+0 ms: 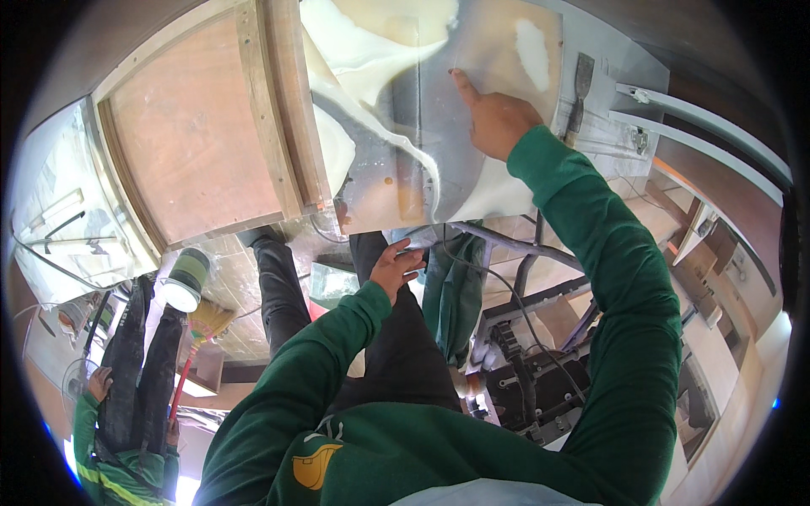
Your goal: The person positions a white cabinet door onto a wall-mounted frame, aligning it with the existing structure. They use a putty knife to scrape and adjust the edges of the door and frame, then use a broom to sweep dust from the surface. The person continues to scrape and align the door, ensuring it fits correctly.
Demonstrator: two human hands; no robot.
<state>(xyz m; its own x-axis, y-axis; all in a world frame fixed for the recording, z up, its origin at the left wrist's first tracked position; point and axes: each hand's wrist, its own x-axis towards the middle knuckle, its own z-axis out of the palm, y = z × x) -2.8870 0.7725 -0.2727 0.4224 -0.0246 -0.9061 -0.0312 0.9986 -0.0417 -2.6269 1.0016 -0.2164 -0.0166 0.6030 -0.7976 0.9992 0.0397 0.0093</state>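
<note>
In front of me lies a glossy panel (456,160) with grey, cream and tan patches and a straight dark seam. My right hand (504,121) is over its far right part, the index finger stretched out with its tip at the surface beside the seam. The other fingers curl in, and nothing shows in them. Just off the panel's near edge, my left hand (393,270) is held above my leg, its fingers loosely apart and holding nothing. A scraper (580,99) with a wide blade rests on a pale surface right of the panel, beyond my right wrist.
A wood-framed panel (186,118) stands at the left of the glossy one. Below it are a green and white can (186,280), a broom (207,323) and another person's legs (139,371). A black cable (525,316) hangs near metal framing (540,308) at right.
</note>
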